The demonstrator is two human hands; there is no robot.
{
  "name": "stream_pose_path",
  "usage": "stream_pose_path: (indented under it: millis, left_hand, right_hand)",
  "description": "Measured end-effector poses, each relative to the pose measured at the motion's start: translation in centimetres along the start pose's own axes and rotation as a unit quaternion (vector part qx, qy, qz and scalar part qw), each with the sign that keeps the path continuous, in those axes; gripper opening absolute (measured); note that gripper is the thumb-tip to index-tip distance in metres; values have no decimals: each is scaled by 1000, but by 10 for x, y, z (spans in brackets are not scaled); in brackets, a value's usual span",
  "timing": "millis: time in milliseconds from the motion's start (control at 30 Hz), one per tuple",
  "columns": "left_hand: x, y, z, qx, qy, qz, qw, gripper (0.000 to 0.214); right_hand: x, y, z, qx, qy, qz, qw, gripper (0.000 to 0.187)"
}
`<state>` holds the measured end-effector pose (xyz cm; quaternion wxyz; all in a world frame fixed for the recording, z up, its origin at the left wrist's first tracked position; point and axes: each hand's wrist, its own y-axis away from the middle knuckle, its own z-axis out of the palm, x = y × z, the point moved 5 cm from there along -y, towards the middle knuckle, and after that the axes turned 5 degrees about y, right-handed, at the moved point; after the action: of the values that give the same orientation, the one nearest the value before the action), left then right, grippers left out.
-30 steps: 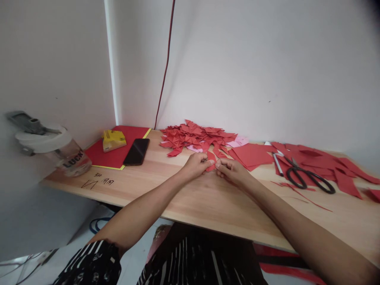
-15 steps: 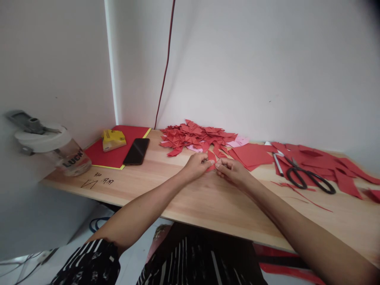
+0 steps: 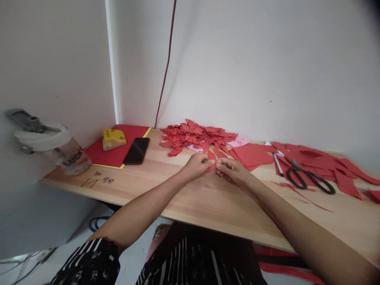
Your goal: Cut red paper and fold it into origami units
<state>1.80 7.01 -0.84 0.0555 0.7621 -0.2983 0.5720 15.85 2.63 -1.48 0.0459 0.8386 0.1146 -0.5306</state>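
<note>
Between my hands is a small piece of red paper (image 3: pixel 211 155), partly covered by my fingers. My left hand (image 3: pixel 196 165) is closed, thumb and fingers pinching the paper from the left. On the other side my right hand (image 3: pixel 233 170) is closed too, its fingertips at the paper's right edge. Just beyond them lies a heap of folded red paper pieces (image 3: pixel 197 136), with some pink paper (image 3: pixel 242 141) showing at its right. Flat red sheets (image 3: pixel 253 154) rest to the right of my right hand.
Black-handled scissors (image 3: pixel 308 178) and a pen (image 3: pixel 278 164) lie by red paper scraps (image 3: pixel 320 158) and thin red strips. A phone (image 3: pixel 136 151), a yellow packet (image 3: pixel 114 139) on a red sheet (image 3: pixel 96 152), and a clear bottle (image 3: pixel 71 156) stand left on the wooden table (image 3: pixel 142 178).
</note>
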Motion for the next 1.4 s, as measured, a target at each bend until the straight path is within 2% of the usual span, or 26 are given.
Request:
stream_pose_path:
  millis: [200,600,833,1133,1400]
  left_hand:
    - [3,0,3,-37,7,8,999,35]
    - [-1,-1,1,-1,10,-1,1000,35]
    - [-1,0,1,-3,59,-13,998,34]
    - [-3,3,4,-14,117,-61,991,33]
    - [-1,-2,-9,26,174,-65,982,43]
  right_hand:
    - [-8,3,1,-31,10,-9,999,40]
    - [0,1,1,11,-17,7,1000,42]
    - [4,-2,0,4,-49,21,999,44]
    - [14,-4,-2,10,-84,35,996,41]
    - [14,-4,-2,20,-159,31,987,39]
